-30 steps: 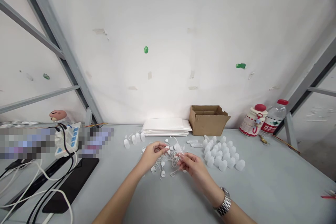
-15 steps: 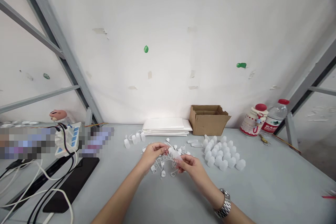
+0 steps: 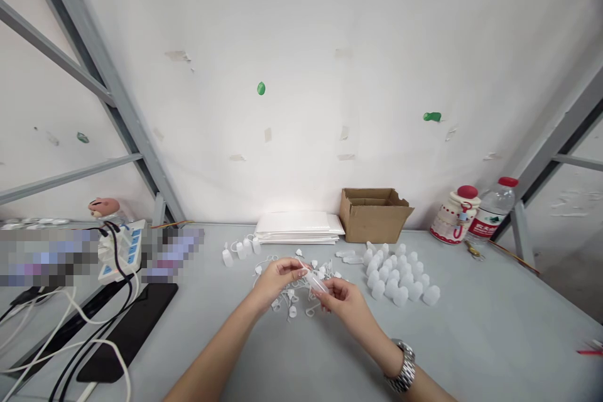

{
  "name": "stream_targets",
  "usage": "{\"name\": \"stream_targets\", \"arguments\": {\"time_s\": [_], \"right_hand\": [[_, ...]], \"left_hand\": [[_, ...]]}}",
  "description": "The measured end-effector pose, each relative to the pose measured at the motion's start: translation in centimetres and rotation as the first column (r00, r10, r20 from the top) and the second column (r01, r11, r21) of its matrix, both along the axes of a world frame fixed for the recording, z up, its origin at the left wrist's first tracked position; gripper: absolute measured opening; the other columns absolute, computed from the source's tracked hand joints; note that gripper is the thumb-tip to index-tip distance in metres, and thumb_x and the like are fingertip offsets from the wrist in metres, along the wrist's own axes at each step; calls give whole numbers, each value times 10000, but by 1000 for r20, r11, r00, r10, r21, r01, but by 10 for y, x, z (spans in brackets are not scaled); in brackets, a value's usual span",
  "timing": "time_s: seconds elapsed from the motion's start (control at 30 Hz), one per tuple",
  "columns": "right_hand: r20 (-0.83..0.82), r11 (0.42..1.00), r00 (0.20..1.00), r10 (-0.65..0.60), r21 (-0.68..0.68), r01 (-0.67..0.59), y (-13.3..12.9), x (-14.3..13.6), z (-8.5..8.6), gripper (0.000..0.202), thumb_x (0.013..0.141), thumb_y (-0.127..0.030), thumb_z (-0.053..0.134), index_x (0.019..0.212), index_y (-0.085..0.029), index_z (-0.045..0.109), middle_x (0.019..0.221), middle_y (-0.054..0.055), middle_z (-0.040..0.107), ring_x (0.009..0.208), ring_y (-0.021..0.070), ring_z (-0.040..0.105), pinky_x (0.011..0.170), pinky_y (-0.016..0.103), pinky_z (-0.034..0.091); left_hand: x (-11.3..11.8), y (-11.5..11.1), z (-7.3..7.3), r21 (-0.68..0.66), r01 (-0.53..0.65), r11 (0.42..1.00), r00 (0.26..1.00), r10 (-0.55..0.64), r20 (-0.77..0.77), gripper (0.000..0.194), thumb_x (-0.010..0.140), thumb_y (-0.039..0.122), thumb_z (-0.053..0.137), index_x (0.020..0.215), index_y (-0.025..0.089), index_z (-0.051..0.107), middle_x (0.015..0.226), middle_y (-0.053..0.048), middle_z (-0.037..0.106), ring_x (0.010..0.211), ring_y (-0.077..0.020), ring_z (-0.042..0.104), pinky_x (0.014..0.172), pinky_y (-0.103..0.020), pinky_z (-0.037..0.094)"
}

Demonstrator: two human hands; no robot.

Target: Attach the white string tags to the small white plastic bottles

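My right hand (image 3: 346, 297) grips a small translucent plastic bottle (image 3: 317, 283), tilted with its neck toward the left. At that neck, my left hand (image 3: 281, 274) pinches a small white cap, mostly hidden by the fingertips; a thin white strap (image 3: 301, 263) sticks up there. Beneath both hands lies a loose heap of white caps with looped straps (image 3: 291, 298). To the right stands a cluster of similar small bottles (image 3: 399, 276) without caps. A few capped bottles with strap loops (image 3: 241, 250) stand at the back left.
Behind are a stack of white envelopes (image 3: 299, 226) and an open cardboard box (image 3: 377, 223). Flat clear pieces (image 3: 349, 257) lie before the box. A decorated flask (image 3: 455, 217) and water bottle (image 3: 492, 210) stand right. Left are a black phone (image 3: 129, 333), cables and a power strip (image 3: 125, 254).
Both hands have shifted slightly, and the held bottle has turned a little, its neck now closer against my left fingertips. A thin strap shows above the left fingers.
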State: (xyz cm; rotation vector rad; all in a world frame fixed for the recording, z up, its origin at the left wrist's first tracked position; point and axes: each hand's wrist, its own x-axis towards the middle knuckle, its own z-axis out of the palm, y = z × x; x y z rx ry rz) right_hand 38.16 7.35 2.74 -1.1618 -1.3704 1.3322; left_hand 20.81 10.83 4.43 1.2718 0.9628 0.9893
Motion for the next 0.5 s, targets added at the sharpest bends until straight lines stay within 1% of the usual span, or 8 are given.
{"name": "stream_targets", "arguments": {"time_s": [0.07,0.13,0.23,0.33,0.43,0.5], "right_hand": [[35,1000,999,-10,16,10,0,0,0,254,663,-413,667,666,-164,615,478,-35,531,478,118,454,492,245,320],[60,999,998,-20,33,18,0,1,-1,243,674,-405,660,674,-166,614,477,-37,524,478,116,448,490,243,311],[76,999,997,-28,43,25,0,1,-3,235,682,-398,655,677,-168,608,481,-39,521,479,113,444,490,241,307],[74,999,997,-25,45,22,0,0,-5,245,682,-404,655,682,-165,603,486,-39,523,481,111,442,488,237,304],[28,999,999,-25,31,24,0,1,-4,272,654,-420,677,651,-160,597,485,-41,520,482,107,441,491,235,309],[-68,999,997,26,-22,-28,0,1,0,302,644,-442,682,624,-152,600,484,-39,518,477,100,439,501,236,320]], "left_hand": [[2,0,-3,0,-5,1000,999,5,45,207,634,347,700,739,171,671,860,-49,690,870,-211,598,830,-324,421],[4,0,-6,-18,-37,999,996,39,83,224,609,341,722,740,167,669,840,-52,695,850,-212,607,830,-333,422],[7,-1,-8,-78,-73,994,989,82,122,283,573,346,746,771,153,681,871,-77,699,865,-226,609,848,-348,412],[10,-2,-11,-107,-70,992,985,85,150,284,575,360,744,745,139,691,880,-92,700,885,-236,602,860,-354,403],[11,-3,-14,-76,-49,996,987,60,152,271,614,368,718,758,139,699,894,-90,698,912,-238,592,870,-350,396],[11,-3,-14,-42,-33,999,989,39,146,261,645,367,696,782,144,704,920,-87,694,925,-236,587,872,-345,395]]}}
